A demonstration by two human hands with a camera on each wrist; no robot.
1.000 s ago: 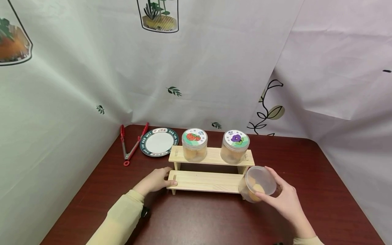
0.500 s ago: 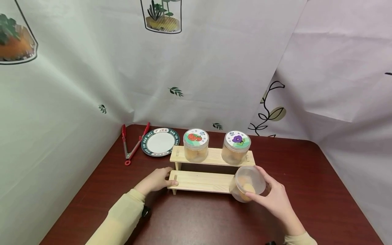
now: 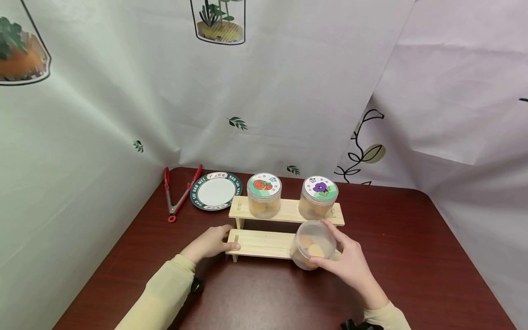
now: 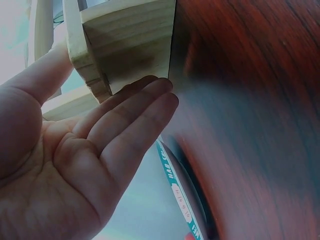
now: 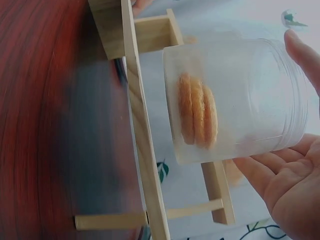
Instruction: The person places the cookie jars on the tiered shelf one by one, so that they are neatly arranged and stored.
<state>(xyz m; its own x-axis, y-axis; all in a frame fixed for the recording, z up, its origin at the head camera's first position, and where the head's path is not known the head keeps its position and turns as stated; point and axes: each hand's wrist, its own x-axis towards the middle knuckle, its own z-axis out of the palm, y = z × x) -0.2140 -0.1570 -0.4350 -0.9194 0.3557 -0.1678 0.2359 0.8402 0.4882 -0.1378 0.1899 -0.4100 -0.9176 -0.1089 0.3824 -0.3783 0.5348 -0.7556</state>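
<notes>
My right hand (image 3: pixel 348 263) holds a clear plastic jar (image 3: pixel 300 258) by its upper rim, thumb on one side and fingers on the other. No printed lid shows on it. Round golden biscuits (image 5: pixel 198 112) lie stacked at its bottom. In the right wrist view, a small gap separates the jar's base from the lower board of a two-tier wooden rack (image 3: pixel 260 243). At that board's left end is my left hand (image 3: pixel 208 243), its thumb on top and its fingers (image 4: pixel 132 135) along the end and leg, gripping the rack.
On the upper tier stand a jar with a tomato-print lid (image 3: pixel 264 197) and a jar with a purple-flower lid (image 3: pixel 318 199). Behind the rack's left end lies a plate (image 3: pixel 215 191) beside red-handled tongs (image 3: pixel 177 204). Fabric walls enclose the dark wooden table (image 3: pixel 255 298).
My right hand has carried the jar leftward, from the rack's right end to over the right part of the lower board. The left hand keeps its place on the rack.
</notes>
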